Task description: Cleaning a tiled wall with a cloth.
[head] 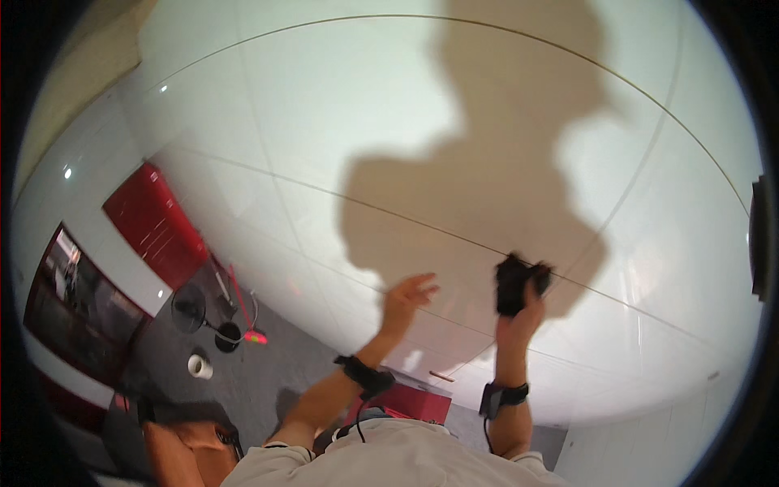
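My right hand (521, 316) grips a bunched black cloth (511, 286) against a glossy white panelled wall (341, 97). Motion blur hides the cloth's edges. Left of it, my left hand (405, 301) is raised near the wall, fingers apart and holding nothing; whether it touches the surface I cannot tell. Black straps (368, 376) with thin cables are around both wrists. A thin dark seam crosses the wall just behind the cloth. My own shadow (462, 201) covers much of the panel before me.
Below left on the grey floor (274, 371) are a standing fan (190, 309), a brush with a red handle (255, 336) and a white container (199, 367). An orange chair (188, 453) stands behind them, near me. A red cabinet (157, 225) and a dark-framed window (85, 304) are farther left.
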